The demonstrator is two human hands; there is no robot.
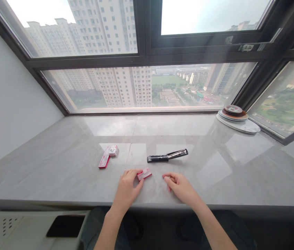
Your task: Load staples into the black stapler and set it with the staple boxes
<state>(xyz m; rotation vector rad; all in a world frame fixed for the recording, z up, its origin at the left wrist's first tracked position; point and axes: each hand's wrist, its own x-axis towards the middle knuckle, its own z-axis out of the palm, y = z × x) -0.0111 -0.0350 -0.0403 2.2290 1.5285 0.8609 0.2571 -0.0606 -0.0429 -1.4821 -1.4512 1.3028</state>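
Observation:
My left hand (128,186) holds a small red and white box (144,174) by its left end, thumb and fingers on either side, low over the grey marble sill. To the right of that box, my right hand (178,185) has its fingers curled together near the surface; anything between the fingertips is too small to make out. Beyond both hands lies a black stapler (157,158), its top arm swung open toward the right. Several more small red and white boxes (104,161) sit in a group at the left, one of them resting partly against another.
A stack of round plates (238,125) stands at the back right corner by the window. The sill's front edge (157,205) runs below my wrists. A black phone-like object (65,226) lies on a white surface at the lower left.

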